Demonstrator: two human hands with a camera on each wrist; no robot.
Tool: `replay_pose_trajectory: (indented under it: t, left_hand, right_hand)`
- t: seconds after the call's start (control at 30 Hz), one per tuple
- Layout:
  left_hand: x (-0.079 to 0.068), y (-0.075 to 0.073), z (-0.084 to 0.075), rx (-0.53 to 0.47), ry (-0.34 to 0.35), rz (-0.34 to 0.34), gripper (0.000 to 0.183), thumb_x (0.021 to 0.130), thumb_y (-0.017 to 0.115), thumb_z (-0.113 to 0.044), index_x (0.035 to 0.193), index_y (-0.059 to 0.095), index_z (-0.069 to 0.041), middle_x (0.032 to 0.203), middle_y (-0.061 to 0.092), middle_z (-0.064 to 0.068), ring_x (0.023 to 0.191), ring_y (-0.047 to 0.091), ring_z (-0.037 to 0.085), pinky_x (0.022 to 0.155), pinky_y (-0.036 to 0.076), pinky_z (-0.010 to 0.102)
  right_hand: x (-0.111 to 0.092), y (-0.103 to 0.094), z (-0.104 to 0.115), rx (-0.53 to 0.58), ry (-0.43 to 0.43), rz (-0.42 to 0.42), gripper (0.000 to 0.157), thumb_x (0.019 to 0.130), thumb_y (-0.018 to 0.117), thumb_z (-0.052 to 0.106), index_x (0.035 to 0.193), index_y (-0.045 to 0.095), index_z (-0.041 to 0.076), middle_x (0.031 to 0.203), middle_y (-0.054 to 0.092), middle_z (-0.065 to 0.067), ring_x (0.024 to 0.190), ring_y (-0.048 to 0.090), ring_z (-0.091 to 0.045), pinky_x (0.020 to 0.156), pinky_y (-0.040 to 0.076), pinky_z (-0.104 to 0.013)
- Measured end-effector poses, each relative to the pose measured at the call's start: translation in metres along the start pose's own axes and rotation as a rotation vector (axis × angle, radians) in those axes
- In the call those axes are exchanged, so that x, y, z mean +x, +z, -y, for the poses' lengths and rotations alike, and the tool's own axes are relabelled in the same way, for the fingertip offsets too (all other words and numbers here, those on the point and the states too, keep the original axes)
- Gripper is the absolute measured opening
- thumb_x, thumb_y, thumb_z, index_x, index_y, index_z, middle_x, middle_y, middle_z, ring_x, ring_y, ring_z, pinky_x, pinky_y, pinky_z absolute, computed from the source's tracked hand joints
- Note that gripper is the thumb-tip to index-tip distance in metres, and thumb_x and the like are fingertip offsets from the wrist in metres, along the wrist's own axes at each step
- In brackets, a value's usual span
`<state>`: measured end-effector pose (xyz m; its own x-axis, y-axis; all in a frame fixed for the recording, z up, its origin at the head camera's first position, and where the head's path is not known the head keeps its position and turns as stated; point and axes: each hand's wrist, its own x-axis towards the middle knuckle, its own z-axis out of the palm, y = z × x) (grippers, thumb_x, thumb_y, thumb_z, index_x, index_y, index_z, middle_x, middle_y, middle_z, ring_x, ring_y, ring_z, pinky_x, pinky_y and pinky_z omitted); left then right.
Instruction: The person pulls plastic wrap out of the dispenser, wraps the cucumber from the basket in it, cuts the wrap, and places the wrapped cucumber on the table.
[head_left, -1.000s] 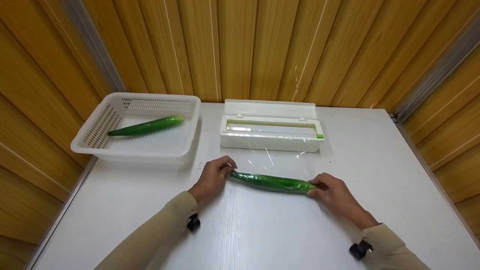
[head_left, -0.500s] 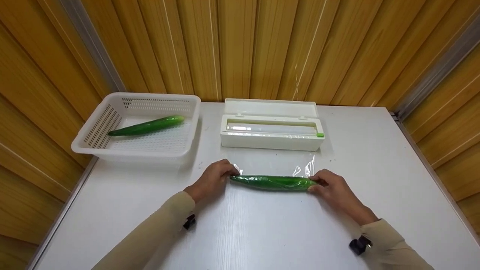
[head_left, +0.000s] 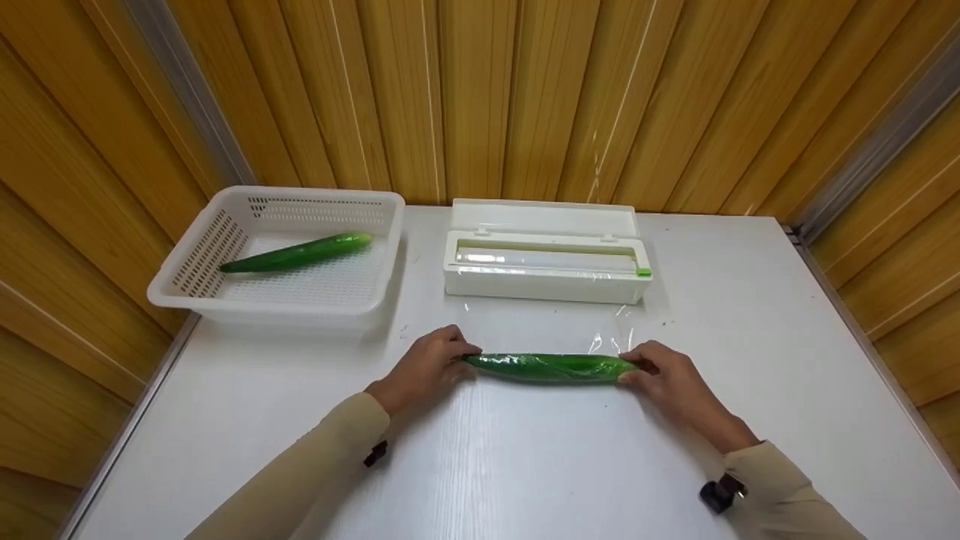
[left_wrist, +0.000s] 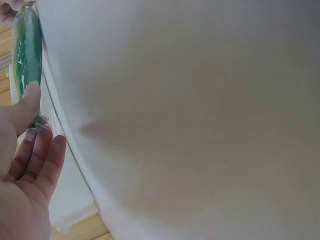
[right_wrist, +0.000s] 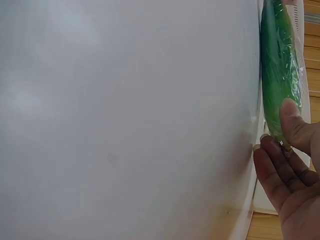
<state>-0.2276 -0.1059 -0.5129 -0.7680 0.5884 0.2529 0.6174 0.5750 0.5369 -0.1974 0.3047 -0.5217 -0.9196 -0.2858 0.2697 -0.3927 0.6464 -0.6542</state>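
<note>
A green cucumber [head_left: 550, 367] wrapped in clear film lies across the white table [head_left: 487, 465], in front of the white film dispenser [head_left: 546, 259]. My left hand [head_left: 429, 365] pinches its left end between thumb and fingers. My right hand [head_left: 664, 375] pinches its right end the same way. The left wrist view shows my left hand [left_wrist: 25, 165] with the thumb on the cucumber [left_wrist: 26, 50]. In the right wrist view my right hand [right_wrist: 290, 160] has its thumb on the cucumber [right_wrist: 280, 70]. A strip of film [head_left: 607, 330] runs from the cucumber toward the dispenser.
A white perforated basket [head_left: 225, 247] stands at the back left with a second, bare cucumber [head_left: 296, 253] inside. The dispenser's lid stands open against the wooden wall [head_left: 480, 97]. Wooden panels close in both sides of the table.
The cucumber has turned from a slant to lie level and has rolled slightly away from me, taking up more film. Both hands stayed on its ends.
</note>
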Motion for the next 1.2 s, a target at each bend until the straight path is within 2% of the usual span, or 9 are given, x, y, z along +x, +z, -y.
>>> replay_pose_trajectory:
  t: [0.13, 0.3, 0.43, 0.53, 0.77, 1.0, 1.1, 1.2]
  left_hand:
    - [0.002, 0.003, 0.003, -0.051, 0.001, -0.042, 0.031, 0.092, 0.082, -0.007, 0.122, 0.075, 0.000, 0.101, 0.071, 0.007, 0.095, 0.069, 0.020, 0.088, 0.058, 0.036]
    - [0.003, 0.004, 0.004, -0.125, -0.039, -0.071, 0.023, 0.092, 0.082, -0.008, 0.112, 0.071, -0.006, 0.100, 0.074, 0.004, 0.092, 0.069, 0.017, 0.086, 0.058, 0.038]
    - [0.006, 0.005, 0.006, -0.117, -0.061, -0.077, 0.012, 0.096, 0.078, -0.008, 0.106, 0.074, -0.006, 0.103, 0.077, 0.004, 0.097, 0.071, 0.017, 0.088, 0.058, 0.038]
    - [0.008, 0.005, 0.007, -0.102, -0.091, -0.070, 0.011, 0.099, 0.075, -0.011, 0.108, 0.075, -0.006, 0.107, 0.078, 0.005, 0.103, 0.072, 0.019, 0.093, 0.058, 0.040]
    - [0.008, 0.005, 0.008, -0.100, -0.122, -0.064, 0.012, 0.103, 0.070, -0.010, 0.113, 0.076, -0.006, 0.110, 0.077, 0.005, 0.107, 0.071, 0.021, 0.096, 0.056, 0.042]
    - [0.009, 0.007, 0.005, -0.035, -0.140, -0.068, 0.014, 0.104, 0.069, -0.014, 0.114, 0.078, -0.008, 0.110, 0.074, 0.004, 0.107, 0.067, 0.023, 0.097, 0.054, 0.042]
    - [0.009, 0.008, 0.004, -0.024, -0.163, -0.059, 0.018, 0.103, 0.071, -0.021, 0.113, 0.079, -0.008, 0.110, 0.069, 0.003, 0.107, 0.063, 0.023, 0.095, 0.053, 0.041]
    - [0.010, 0.009, 0.003, -0.025, -0.179, -0.051, 0.029, 0.096, 0.080, -0.026, 0.116, 0.079, -0.005, 0.109, 0.062, 0.004, 0.105, 0.060, 0.023, 0.093, 0.053, 0.040]
  right_hand:
    - [0.001, -0.001, -0.001, -0.021, 0.043, 0.026, 0.027, 0.089, 0.086, 0.010, 0.114, 0.077, 0.006, 0.108, 0.075, 0.000, 0.096, 0.068, -0.019, 0.085, 0.054, -0.026]
    - [0.003, -0.003, -0.001, 0.003, 0.132, 0.051, 0.034, 0.093, 0.082, 0.012, 0.124, 0.070, 0.005, 0.103, 0.073, -0.002, 0.094, 0.067, -0.020, 0.084, 0.054, -0.029]
    - [0.006, -0.003, -0.001, 0.026, 0.178, 0.053, 0.027, 0.096, 0.080, 0.012, 0.118, 0.065, 0.007, 0.103, 0.073, -0.003, 0.095, 0.066, -0.021, 0.084, 0.053, -0.029]
    - [0.007, -0.002, -0.003, 0.028, 0.177, 0.055, 0.017, 0.098, 0.077, 0.015, 0.110, 0.067, 0.009, 0.109, 0.075, -0.003, 0.101, 0.067, -0.021, 0.087, 0.052, -0.028]
    - [0.008, -0.003, -0.002, 0.040, 0.179, 0.071, 0.030, 0.088, 0.088, 0.019, 0.110, 0.070, 0.007, 0.107, 0.075, -0.004, 0.092, 0.067, -0.019, 0.078, 0.053, -0.024]
    - [0.011, 0.000, -0.003, 0.010, 0.166, 0.035, 0.023, 0.090, 0.086, 0.016, 0.107, 0.073, 0.010, 0.105, 0.074, -0.001, 0.093, 0.064, -0.018, 0.080, 0.052, -0.025]
    - [0.012, 0.000, -0.004, 0.010, 0.150, 0.031, 0.022, 0.091, 0.085, 0.017, 0.107, 0.073, 0.009, 0.104, 0.072, -0.002, 0.093, 0.064, -0.019, 0.080, 0.052, -0.026]
    - [0.013, -0.001, -0.004, 0.008, 0.151, 0.043, 0.021, 0.094, 0.082, 0.020, 0.110, 0.072, 0.008, 0.105, 0.072, -0.002, 0.095, 0.063, -0.019, 0.082, 0.052, -0.027]
